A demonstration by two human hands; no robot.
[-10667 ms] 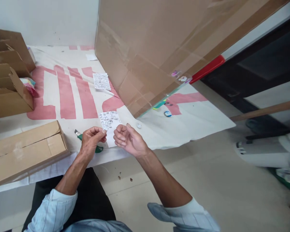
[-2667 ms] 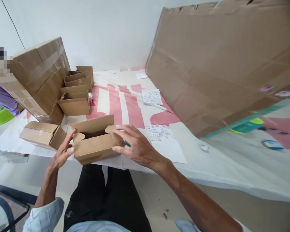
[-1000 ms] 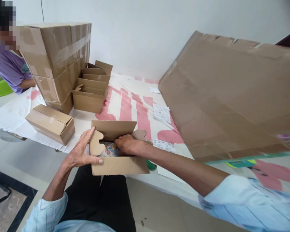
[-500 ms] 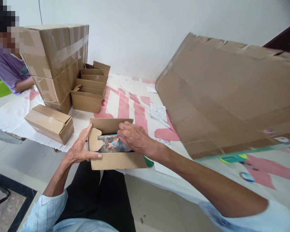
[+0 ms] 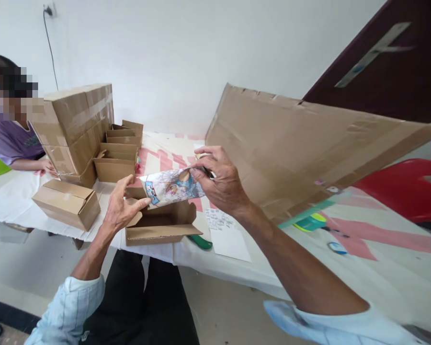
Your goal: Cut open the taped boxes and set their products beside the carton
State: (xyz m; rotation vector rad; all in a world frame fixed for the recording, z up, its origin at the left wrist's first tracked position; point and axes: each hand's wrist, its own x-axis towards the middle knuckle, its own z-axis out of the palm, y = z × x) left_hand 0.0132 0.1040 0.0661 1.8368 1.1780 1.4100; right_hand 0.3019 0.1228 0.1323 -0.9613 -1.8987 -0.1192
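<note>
A printed plastic packet [image 5: 172,187] with colourful pictures is tilted above an open cardboard box [image 5: 158,235]. My right hand [image 5: 219,178] pinches the packet's right end. At its left end is my left hand [image 5: 122,206], thumb and fingers spread; the thumb tip overlaps the packet's lower corner, and whether it presses there I cannot tell. Below the packet, the box stands at the table's front edge with its flaps up. Its visible inside shows bare cardboard, partly hidden by the packet and my left hand.
A closed box [image 5: 67,203] lies at the left, before stacked taped cartons [image 5: 75,134]. Several open boxes [image 5: 117,160] stand behind. A green object [image 5: 201,242] and a paper sheet [image 5: 230,239] lie right of my box. A large cardboard sheet [image 5: 290,143] leans at right. A person [image 5: 14,139] sits far left.
The packet has come up out of the box in my right hand. My left hand has moved off the box's left side to the packet's end. The view has shifted right and up.
</note>
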